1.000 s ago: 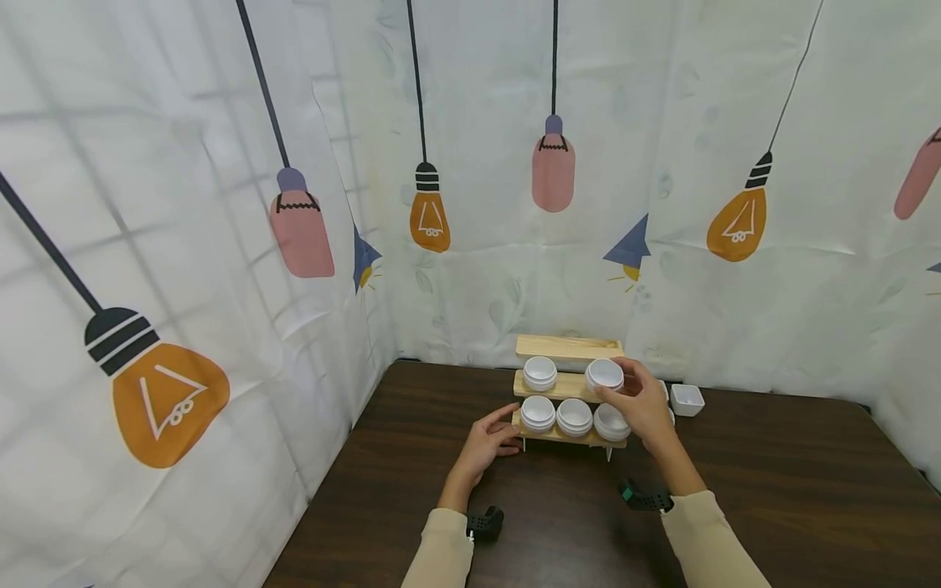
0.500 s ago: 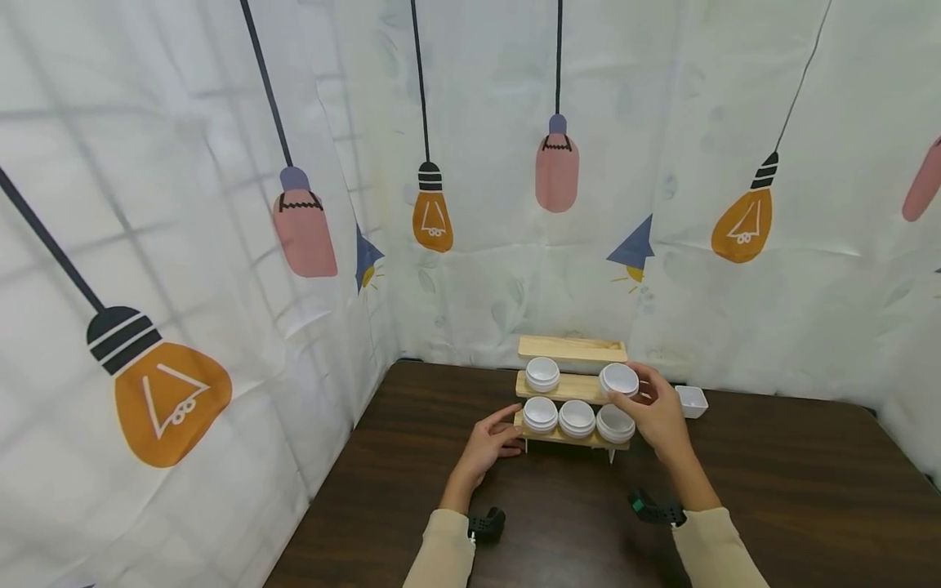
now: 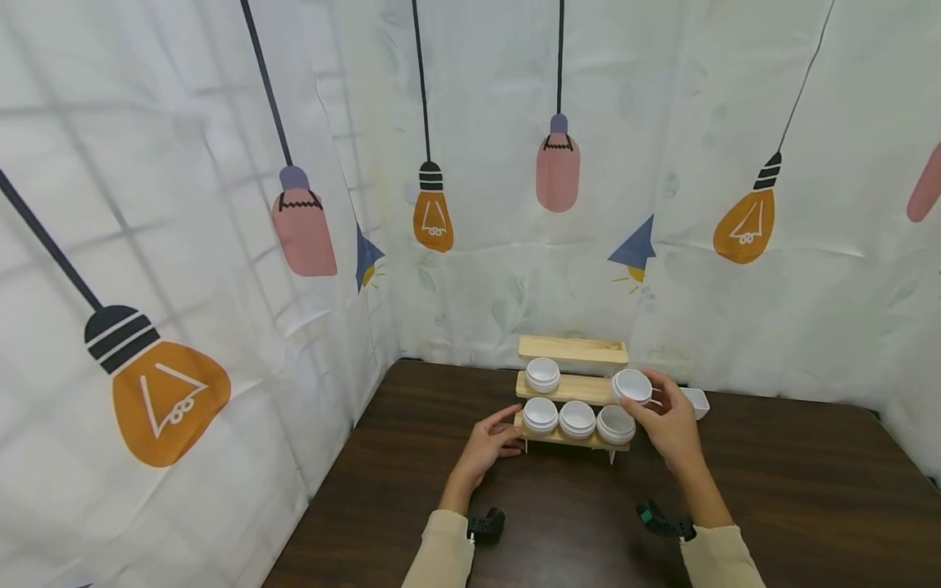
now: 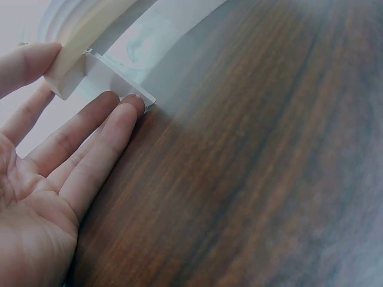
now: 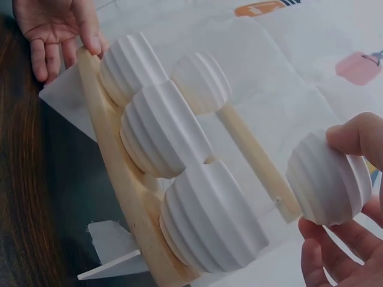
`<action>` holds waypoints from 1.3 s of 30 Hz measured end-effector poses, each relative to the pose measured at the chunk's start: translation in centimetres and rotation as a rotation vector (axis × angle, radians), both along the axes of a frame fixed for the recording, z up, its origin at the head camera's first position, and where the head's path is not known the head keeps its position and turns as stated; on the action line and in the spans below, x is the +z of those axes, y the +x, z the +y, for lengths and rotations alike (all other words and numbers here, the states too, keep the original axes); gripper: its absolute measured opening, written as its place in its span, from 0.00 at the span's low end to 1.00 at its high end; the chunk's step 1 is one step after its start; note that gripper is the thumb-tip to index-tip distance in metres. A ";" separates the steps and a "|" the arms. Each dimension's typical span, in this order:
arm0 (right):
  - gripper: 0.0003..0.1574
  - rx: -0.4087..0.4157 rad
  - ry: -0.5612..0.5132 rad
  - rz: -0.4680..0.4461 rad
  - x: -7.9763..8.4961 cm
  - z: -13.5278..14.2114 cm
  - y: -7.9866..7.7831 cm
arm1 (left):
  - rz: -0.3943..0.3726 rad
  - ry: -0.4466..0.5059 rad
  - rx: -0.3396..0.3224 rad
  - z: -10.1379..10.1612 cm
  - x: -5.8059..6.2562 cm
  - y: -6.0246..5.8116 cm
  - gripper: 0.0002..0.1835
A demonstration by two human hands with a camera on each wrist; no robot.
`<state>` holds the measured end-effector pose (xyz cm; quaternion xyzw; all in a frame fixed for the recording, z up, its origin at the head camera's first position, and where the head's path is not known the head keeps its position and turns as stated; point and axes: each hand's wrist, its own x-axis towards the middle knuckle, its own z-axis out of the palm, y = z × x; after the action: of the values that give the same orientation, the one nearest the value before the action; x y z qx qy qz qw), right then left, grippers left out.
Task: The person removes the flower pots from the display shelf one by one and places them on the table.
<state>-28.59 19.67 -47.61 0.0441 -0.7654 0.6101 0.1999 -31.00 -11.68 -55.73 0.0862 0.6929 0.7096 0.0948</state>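
A three-tier wooden rack (image 3: 573,349) on thin white legs stands on the table. My right hand (image 3: 672,423) pinches a ribbed white bowl (image 3: 632,386) between thumb and fingers, just past the right end of the middle shelf. Another white bowl (image 3: 542,374) sits at the left of that shelf. Three more fill the lower shelf: a left bowl (image 3: 540,414), a middle bowl (image 3: 577,418) and a right bowl (image 3: 616,424). My left hand (image 3: 481,445) touches the left end of the lower shelf (image 4: 66,78), its fingers extended beside the leg (image 4: 119,81).
A small white square dish (image 3: 695,402) stands behind my right hand, partly hidden by it. The dark wood table (image 3: 559,514) extends in front of the rack. A white patterned curtain (image 3: 485,286) hangs close behind.
My right hand has moved right with the bowl, from the middle shelf to past its end. It now overlaps more of the square dish. My left hand has stayed at the rack.
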 end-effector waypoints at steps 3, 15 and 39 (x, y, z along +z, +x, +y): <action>0.35 0.000 -0.008 -0.001 -0.1 0.1 0.3 | -0.004 -0.005 0.000 0.0 0.0 0.2 0.27; 0.38 -0.034 0.000 -0.003 -0.6 0.9 0.8 | -0.012 -0.006 -0.008 0.1 -0.3 0.2 0.28; 0.39 -0.137 0.160 -0.071 -1.4 3.7 0.6 | 0.003 0.005 -0.006 0.0 0.0 -0.1 0.28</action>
<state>-28.02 23.39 -49.05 -0.0142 -0.8196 0.5331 0.2095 -31.06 -11.66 -55.71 0.0897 0.6912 0.7107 0.0954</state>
